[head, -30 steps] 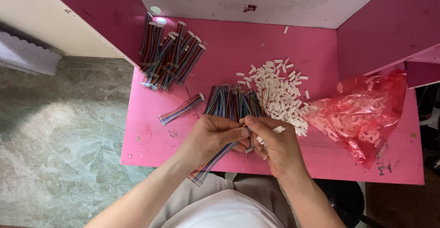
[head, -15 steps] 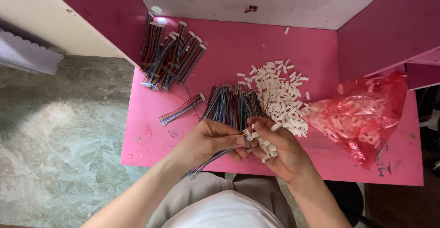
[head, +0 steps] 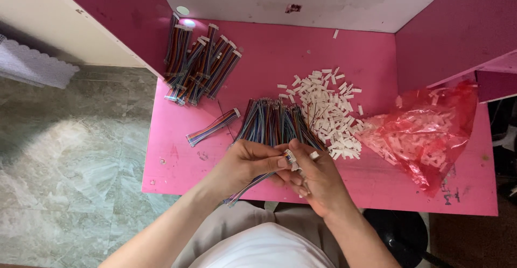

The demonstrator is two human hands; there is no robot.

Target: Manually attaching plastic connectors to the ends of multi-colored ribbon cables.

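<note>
My left hand point(head: 249, 164) pinches a multicoloured ribbon cable point(head: 249, 187) near its end; the cable trails down-left over the pink table's front edge. My right hand point(head: 318, 177) meets it at the cable's tip and holds a small white plastic connector point(head: 291, 157) against that end. Just beyond my hands lies a fanned bundle of ribbon cables point(head: 276, 122). A loose heap of small white connectors point(head: 326, 110) sits to its right.
A pink table point(head: 377, 182) with pink side walls. A pile of cables with white connectors point(head: 200, 63) lies at the back left, and a single cable point(head: 213, 127) nearer. A red plastic bag of white connectors point(head: 425, 131) sits at the right. Stone floor at the left.
My hands have shifted slightly down and together; the right hand's fingers have closed around the connector at the cable's end. The cable stays in my left hand.
</note>
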